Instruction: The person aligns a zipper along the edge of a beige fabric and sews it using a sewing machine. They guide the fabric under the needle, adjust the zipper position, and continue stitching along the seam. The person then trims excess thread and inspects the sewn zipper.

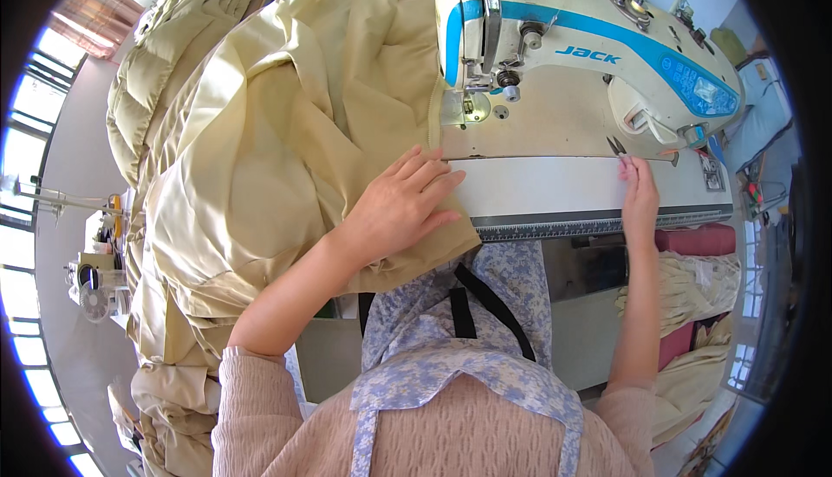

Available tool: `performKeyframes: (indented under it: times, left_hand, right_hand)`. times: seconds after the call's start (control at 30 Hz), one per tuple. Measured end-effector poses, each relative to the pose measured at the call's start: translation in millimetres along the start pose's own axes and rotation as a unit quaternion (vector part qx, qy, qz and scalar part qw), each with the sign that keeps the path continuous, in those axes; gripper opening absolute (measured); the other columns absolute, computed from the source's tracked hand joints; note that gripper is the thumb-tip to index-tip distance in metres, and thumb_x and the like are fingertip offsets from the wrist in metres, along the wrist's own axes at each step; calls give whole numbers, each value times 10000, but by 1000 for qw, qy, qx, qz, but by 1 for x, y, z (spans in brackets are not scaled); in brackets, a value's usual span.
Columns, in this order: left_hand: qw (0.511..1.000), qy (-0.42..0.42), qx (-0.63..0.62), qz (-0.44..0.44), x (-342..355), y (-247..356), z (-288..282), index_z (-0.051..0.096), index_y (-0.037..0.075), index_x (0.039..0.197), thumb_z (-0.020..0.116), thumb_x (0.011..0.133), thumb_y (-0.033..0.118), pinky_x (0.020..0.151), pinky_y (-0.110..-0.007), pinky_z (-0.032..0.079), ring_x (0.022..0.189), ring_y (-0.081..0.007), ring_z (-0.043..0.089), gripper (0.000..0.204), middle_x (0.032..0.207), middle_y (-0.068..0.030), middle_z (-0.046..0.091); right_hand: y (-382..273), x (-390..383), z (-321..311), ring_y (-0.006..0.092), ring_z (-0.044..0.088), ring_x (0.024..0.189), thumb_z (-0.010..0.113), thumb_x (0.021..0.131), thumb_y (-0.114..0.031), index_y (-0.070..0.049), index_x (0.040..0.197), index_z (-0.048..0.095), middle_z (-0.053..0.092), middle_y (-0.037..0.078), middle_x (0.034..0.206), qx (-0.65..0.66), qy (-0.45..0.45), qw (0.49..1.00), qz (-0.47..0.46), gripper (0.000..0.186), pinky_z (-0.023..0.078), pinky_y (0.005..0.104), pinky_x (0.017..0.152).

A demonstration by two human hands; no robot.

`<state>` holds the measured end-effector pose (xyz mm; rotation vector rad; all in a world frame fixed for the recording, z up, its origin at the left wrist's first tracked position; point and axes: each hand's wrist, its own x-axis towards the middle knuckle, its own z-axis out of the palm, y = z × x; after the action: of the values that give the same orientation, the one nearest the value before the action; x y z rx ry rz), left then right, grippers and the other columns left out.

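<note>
My left hand (403, 204) lies flat, fingers stretched out, on a khaki cloth garment piece (260, 165). The cloth spreads over the left of the sewing table, with its right edge running up beside the presser foot (473, 106) of a white and blue sewing machine (572, 39). Over at the right end of the table's white front strip, my right hand (639, 184) is closed around small thread snips (616, 145). Their dark pointed blades stick up past the fingers; the handle is mostly hidden.
A ruler strip (589, 220) runs along the table's front edge. Quilted khaki fabric (152, 87) is heaped at the far left. Pink rolled cloth (696, 240) and pale bundles (693, 291) lie below the table on the right. A small fan (94, 302) stands at left.
</note>
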<state>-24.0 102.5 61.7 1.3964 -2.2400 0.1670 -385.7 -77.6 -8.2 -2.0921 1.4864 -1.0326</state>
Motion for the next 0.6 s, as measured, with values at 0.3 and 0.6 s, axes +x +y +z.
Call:
performKeyframes:
  times: [0.3,0.6]
  left_hand:
    - [986,-140,-80,-43,-57,2,-14,605,65,859,755,858,116,608,-384,535,775,-266,646,158,816,-68,608]
    - [999,37,-19,34,-15,6,-9,593,67,884,731,862,155,624,-359,544,765,-270,674,165,846,-80,637]
  right_hand:
    - [-153,-103,66,40,429,539,771,956,-305,4,1346,558,436,-59,659,382,-373,830,159,541,377,235,470]
    - [-171,-142,99,79,347,606,705,1004,-234,-7,985,651,492,-35,679,367,-337,852,162,234,346,279,535]
